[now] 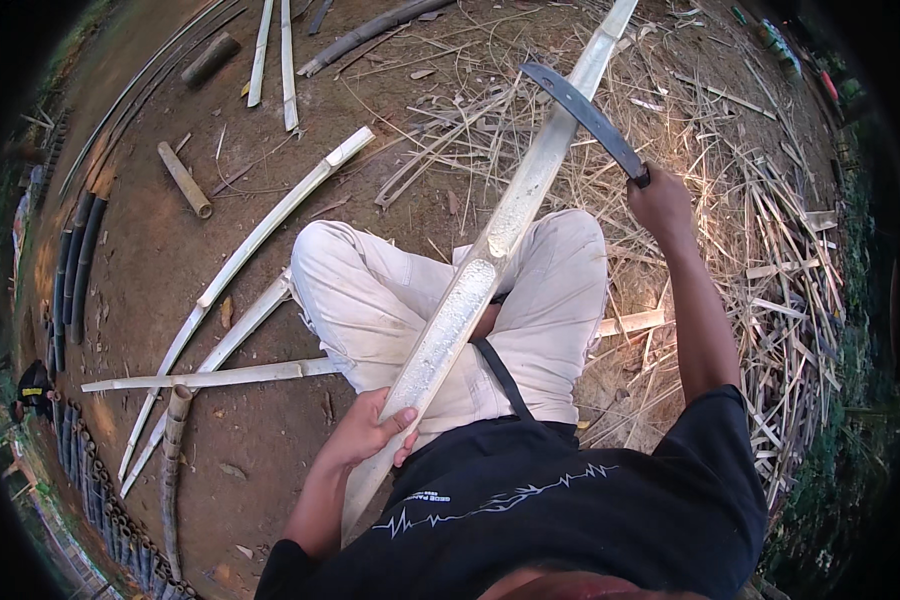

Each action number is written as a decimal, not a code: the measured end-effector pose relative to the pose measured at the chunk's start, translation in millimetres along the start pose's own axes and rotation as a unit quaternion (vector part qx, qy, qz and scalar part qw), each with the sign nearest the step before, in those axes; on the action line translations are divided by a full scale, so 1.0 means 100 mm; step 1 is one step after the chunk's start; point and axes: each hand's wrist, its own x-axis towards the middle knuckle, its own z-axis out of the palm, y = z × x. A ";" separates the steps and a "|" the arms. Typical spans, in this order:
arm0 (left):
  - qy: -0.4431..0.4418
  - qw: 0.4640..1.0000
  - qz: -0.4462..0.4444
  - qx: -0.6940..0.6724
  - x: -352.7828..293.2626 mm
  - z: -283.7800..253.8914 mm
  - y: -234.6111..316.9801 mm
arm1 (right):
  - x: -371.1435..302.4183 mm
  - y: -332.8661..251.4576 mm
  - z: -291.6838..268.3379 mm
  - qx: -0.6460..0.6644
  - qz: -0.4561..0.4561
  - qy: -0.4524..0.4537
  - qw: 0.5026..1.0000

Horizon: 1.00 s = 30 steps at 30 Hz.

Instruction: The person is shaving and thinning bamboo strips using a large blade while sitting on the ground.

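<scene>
A long split bamboo strip point(454, 308) lies slantwise across my crossed legs, its pale hollow inner side facing up. My left hand point(372, 430) grips it close to its near end, thumb on top and fingers around the edge. In my right hand point(662, 205) is the handle of a machete point(585, 112) with a dark, curved blade. The blade crosses over the far part of the strip; whether it touches the bamboo I cannot tell. Most of the machete's handle is hidden by my fingers.
Several split bamboo lengths point(260, 235) lie on the dirt to my left, with a short bamboo piece point(184, 180) beyond. Thin shavings point(710, 240) are heaped at the right. Dark bamboo poles point(90, 255) lie along the left side. A strap point(503, 378) crosses my lap.
</scene>
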 end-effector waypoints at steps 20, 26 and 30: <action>0.140 0.975 0.091 0.145 0.04 -0.68 -0.11 | -2.48 1.06 1.19 0.084 0.598 -0.050 0.795; 0.043 0.983 0.116 0.135 0.10 -0.54 0.50 | -3.56 0.58 1.46 0.016 0.599 -0.086 0.796; -0.008 0.985 0.136 0.107 -0.08 -0.29 1.07 | -2.78 0.13 1.44 0.188 0.410 -0.003 0.892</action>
